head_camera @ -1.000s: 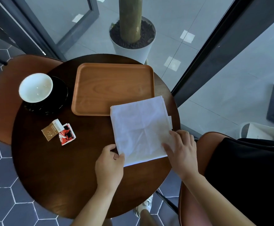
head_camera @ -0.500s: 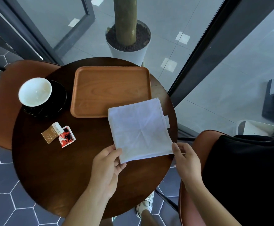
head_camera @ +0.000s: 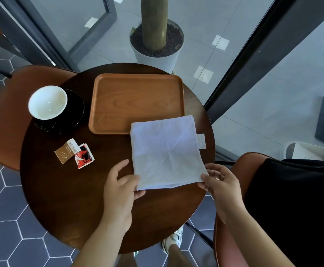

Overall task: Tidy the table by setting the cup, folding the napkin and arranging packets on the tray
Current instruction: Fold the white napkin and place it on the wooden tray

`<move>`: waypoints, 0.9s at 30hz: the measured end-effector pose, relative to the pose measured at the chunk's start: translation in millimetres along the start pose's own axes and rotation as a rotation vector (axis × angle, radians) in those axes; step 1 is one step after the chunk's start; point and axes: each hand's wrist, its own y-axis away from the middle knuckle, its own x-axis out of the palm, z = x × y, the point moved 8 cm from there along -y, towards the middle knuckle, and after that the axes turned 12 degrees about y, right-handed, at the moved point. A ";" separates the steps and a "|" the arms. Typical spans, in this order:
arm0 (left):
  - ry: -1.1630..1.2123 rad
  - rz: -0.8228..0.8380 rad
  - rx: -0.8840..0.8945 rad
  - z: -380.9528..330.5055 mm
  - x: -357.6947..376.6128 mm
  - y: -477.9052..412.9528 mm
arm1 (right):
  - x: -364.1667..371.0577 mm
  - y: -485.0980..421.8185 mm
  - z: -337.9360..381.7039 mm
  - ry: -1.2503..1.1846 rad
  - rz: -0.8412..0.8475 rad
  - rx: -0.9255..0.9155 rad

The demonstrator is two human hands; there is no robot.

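Both hands now pinch the near edge of the white napkin (head_camera: 167,153): the left hand (head_camera: 119,191) has its thumb on top of the near-left corner and fingers under it, and the right hand (head_camera: 221,186) nips the near-right corner between thumb and fingertips. A second ago the right palm lay flat on the cloth, smoothing it; it has since slid off to the corner. I judge the smoothing finished and another fold about to begin. Folded roughly square, the napkin lies on the round table (head_camera: 51,189), its far-left corner overlapping the wooden tray (head_camera: 138,101). Cup (head_camera: 47,102) on its black saucer (head_camera: 76,112) and two packets (head_camera: 74,153) sit untouched at left
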 end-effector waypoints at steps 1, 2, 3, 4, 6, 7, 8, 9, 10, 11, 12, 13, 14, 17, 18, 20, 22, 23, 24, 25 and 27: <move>-0.084 0.015 0.074 -5.1 -2.6 0.5 | 1.9 -0.2 -0.1 -0.001 0.035 0.008; -0.144 0.025 0.116 -6.5 -5.9 0.2 | 3.4 -0.4 -0.4 0.004 0.072 0.019; -0.182 0.023 0.123 -5.5 -9.8 -0.7 | 5.0 -0.3 0.0 0.008 0.105 0.030; -0.207 0.018 0.110 -3.6 -14.0 -2.0 | 5.9 -0.7 0.6 0.009 0.132 0.037; -0.222 0.062 0.072 -0.8 -17.4 -4.7 | 7.4 -1.0 4.3 0.019 0.172 0.039; -0.238 0.115 0.070 -2.8 -15.5 -4.4 | 8.0 -1.3 7.0 0.014 0.194 0.030; -0.281 0.174 0.093 -6.6 -13.0 -3.7 | 8.6 -1.5 10.3 -0.005 0.221 0.013; -0.352 0.221 0.138 -11.6 -11.2 -3.2 | 9.2 -0.2 15.0 -0.027 0.255 -0.012; -0.435 0.255 0.198 -17.3 -10.5 -2.8 | 10.0 1.7 20.7 -0.030 0.288 -0.053; -0.503 0.278 0.255 -22.7 -11.0 -2.6 | 10.8 4.1 27.6 -0.003 0.306 -0.111; -0.535 0.288 0.299 -26.9 -13.0 -3.1 | 10.8 7.0 34.8 0.055 0.304 -0.182; -0.532 0.288 0.329 -30.6 -16.3 -3.6 | 11.5 10.0 42.0 0.130 0.281 -0.254; -0.521 0.279 0.355 -34.1 -20.9 -4.0 | 12.7 12.9 47.7 0.200 0.247 -0.312; -0.510 0.224 0.417 -42.1 -36.4 -4.3 | 21.4 18.5 56.9 0.348 0.176 -0.405; -0.515 0.206 0.436 -43.9 -41.9 -4.0 | 25.6 20.0 59.0 0.399 0.165 -0.436; -0.548 0.176 0.478 -46.8 -52.4 -1.6 | 34.7 24.0 63.2 0.503 0.154 -0.522; -0.584 0.153 0.513 -49.3 -62.7 1.2 | 43.5 28.8 65.8 0.598 0.149 -0.599; -0.596 0.147 0.525 -50.2 -67.7 2.8 | 47.2 30.6 66.4 0.640 0.146 -0.621; -0.601 0.145 0.534 -50.0 -72.9 4.4 | 50.4 32.6 66.5 0.682 0.144 -0.645; -0.593 0.144 0.532 -48.9 -78.5 5.9 | 53.8 34.4 66.2 0.721 0.150 -0.668; -0.564 0.145 0.504 -44.1 -90.0 7.7 | 60.0 37.3 63.6 0.755 0.193 -0.669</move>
